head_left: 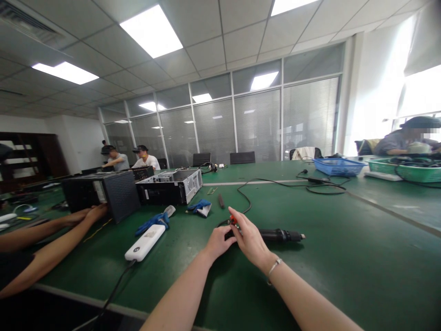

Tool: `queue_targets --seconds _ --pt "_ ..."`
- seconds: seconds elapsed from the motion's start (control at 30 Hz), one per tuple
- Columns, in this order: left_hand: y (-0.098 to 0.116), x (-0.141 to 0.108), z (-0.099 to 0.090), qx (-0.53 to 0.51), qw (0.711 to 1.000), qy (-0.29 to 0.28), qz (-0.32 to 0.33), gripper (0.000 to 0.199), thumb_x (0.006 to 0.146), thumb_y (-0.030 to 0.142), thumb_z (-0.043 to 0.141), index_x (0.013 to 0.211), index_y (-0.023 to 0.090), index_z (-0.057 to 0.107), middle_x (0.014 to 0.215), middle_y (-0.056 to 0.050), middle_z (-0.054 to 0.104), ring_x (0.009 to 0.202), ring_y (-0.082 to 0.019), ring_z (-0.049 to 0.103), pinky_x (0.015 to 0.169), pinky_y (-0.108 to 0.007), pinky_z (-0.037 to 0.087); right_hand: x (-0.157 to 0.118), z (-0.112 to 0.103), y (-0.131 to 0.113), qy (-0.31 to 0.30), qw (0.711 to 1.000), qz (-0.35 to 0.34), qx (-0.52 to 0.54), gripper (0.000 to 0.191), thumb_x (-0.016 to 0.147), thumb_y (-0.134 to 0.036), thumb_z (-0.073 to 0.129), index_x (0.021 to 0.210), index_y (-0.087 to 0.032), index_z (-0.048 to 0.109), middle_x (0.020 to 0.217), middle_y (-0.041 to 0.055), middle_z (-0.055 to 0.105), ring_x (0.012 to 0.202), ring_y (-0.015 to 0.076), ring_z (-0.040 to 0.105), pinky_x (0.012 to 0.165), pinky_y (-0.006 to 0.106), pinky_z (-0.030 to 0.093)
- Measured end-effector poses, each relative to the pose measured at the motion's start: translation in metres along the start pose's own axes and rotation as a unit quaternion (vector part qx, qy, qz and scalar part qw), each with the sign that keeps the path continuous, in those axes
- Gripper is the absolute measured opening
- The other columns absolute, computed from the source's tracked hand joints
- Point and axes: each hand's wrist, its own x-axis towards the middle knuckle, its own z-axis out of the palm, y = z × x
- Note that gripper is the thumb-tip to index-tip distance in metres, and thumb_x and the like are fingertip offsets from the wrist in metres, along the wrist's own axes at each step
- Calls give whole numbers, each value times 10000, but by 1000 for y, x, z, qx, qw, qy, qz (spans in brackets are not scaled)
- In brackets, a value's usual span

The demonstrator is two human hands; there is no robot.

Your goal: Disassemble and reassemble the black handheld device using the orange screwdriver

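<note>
A black electric screwdriver [277,236] lies on the green table, its bit end to the right. My left hand [219,242] is closed at the rear end of it, thumb and fingertips bent inward. Close beside it, my right hand [251,236] reaches over the tool's rear part, fingers long and pressed together. Between its thumb and fingers shows a small orange-red piece [233,219], whose kind I cannot make out. My fingers hide the tool's rear end. A black cable [248,202] runs from near there over the table.
A white power bank [145,242], blue gloves [153,223] and an open computer case [168,188] lie to the left. Another person's hands [91,214] reach into a black case [122,195]. Blue [339,168] and green baskets [403,171] stand at the right.
</note>
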Motion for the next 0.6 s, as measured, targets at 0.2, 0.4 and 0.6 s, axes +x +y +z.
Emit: queue_targets --seconds 0.2,0.4,0.6 --pt "1 0 -1 24 1000 -11 -14 120 769 231 661 863 160 680 812 -10 694 738 -175 613 674 -238 440 1 0 2 14 999 6 -33 496 909 -129 393 1384 -269 419 1044 81 602 891 184 619 785 331 555" --pt "1 1 -1 16 1000 -2 -7 117 769 144 602 853 152 683 790 -16 697 751 -181 623 684 -238 449 1 -1 -5 -15 1000 -14 -19 550 912 -128 390 1439 -272 324 1108 91 591 965 195 601 835 352 541" --pt "0 1 0 15 1000 -3 -9 112 765 183 635 864 160 683 785 -10 701 754 -184 627 688 -243 459 -1 2 1 -14 999 -9 -28 492 935 -138 374 1409 -271 376 1091 87 592 941 190 598 814 345 541"
